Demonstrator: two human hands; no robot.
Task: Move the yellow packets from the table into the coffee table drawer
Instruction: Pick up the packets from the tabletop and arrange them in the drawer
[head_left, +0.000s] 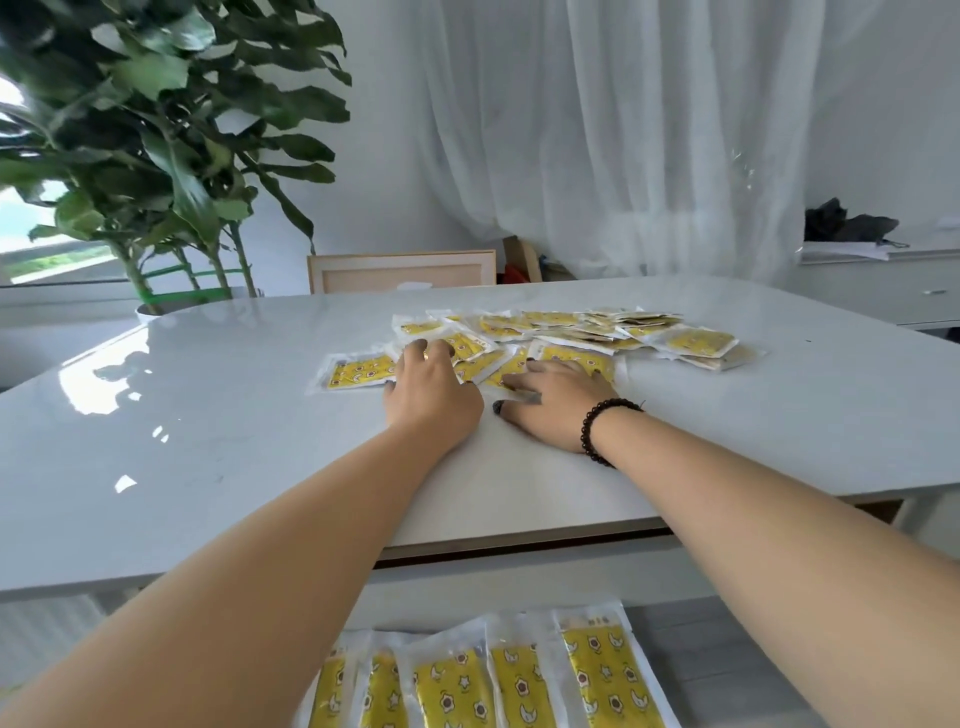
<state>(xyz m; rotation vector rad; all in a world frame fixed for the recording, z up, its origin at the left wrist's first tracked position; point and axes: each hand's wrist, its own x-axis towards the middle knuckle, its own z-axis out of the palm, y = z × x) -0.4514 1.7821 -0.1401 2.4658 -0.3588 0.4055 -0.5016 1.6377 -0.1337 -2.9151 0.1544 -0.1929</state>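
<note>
Yellow packets, clear-edged with little printed figures, lie in a loose overlapping heap toward the far edge of the table, one lying flat at the heap's left. Below the table's near edge, five more sit side by side in a row.

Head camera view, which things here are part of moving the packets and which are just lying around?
Part of the job:
yellow packets on the table
packets already lined up below
left hand
right hand

Just lying about:
potted plant
picture frame
dark bundle on the sideboard
</note>
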